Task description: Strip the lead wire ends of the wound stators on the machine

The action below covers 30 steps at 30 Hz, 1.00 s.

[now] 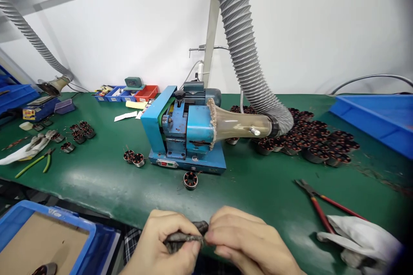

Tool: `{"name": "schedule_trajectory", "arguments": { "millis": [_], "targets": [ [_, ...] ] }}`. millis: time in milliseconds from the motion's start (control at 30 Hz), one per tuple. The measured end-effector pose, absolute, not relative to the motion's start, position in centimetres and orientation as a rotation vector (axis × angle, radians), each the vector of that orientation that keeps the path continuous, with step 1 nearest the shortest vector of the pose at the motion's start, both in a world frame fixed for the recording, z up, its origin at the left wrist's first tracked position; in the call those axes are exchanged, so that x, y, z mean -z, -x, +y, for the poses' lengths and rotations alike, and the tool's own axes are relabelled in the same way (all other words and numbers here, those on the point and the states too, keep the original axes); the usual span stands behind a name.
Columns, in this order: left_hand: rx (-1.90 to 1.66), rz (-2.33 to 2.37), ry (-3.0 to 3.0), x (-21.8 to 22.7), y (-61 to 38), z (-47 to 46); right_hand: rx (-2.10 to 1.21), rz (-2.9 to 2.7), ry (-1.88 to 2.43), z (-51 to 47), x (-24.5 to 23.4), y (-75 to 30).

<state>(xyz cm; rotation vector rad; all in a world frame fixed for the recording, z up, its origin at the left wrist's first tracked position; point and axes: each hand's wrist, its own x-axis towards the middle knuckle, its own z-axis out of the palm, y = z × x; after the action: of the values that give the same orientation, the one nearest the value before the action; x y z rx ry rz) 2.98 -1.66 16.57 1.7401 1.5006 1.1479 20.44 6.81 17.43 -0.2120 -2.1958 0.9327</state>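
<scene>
Both my hands meet at the near edge of the green bench. My left hand is closed around a small dark grey object, which I cannot name for sure. My right hand pinches its right end with thumb and fingers. A single wound motor stator lies on the bench just beyond my hands, in front of a blue bench machine.
A ribbed grey hose runs into a funnel on the machine's right. Several stators are piled at the right. Red-handled pliers and a white glove lie near right. Green pliers, two stators, blue trays and a crate.
</scene>
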Motion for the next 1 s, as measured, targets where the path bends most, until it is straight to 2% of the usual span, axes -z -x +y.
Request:
{"name": "schedule_trajectory", "arguments": {
  "millis": [200, 300, 467, 667, 700, 767, 900, 933, 1000],
  "targets": [
    [-1.29, 1.27, -1.898, -15.5, -3.3, -1.3, -1.14, -2.167, 0.577, 6.0, -17.1, -19.8],
    [-1.281, 1.307, -1.829, -15.7, -3.1, -1.4, -1.172, -2.145, 0.584, 5.9, -17.3, -19.9],
    [-1.181, 1.362, -1.655, -16.7, -2.2, -1.6, -0.77, -2.312, 0.238, 6.8, -17.8, -20.6],
    [-1.196, 1.334, -1.822, -16.6, -3.0, -0.7, -0.243, -2.482, 0.184, 6.8, -18.1, -21.0],
    [-1.24, 1.32, -1.888, -16.5, -3.3, -0.5, -0.27, -2.487, 0.213, 6.4, -18.1, -21.0],
    [-1.34, 1.302, -2.073, -16.2, -3.6, -0.2, -0.532, -2.442, 0.374, 5.8, -17.8, -21.0],
    [-1.328, 1.371, -2.557, -15.6, -3.6, -0.1, -1.593, -2.092, 0.761, 5.5, -16.7, -20.8],
    [-1.312, 1.389, -2.583, -15.6, -3.5, -0.1, -1.75, -1.983, 0.787, 5.6, -16.4, -20.8],
    [-1.327, 1.407, -2.49, -15.6, -3.3, -0.1, -1.686, -1.898, 0.823, 5.8, -16.0, -20.9]
  ]
}}
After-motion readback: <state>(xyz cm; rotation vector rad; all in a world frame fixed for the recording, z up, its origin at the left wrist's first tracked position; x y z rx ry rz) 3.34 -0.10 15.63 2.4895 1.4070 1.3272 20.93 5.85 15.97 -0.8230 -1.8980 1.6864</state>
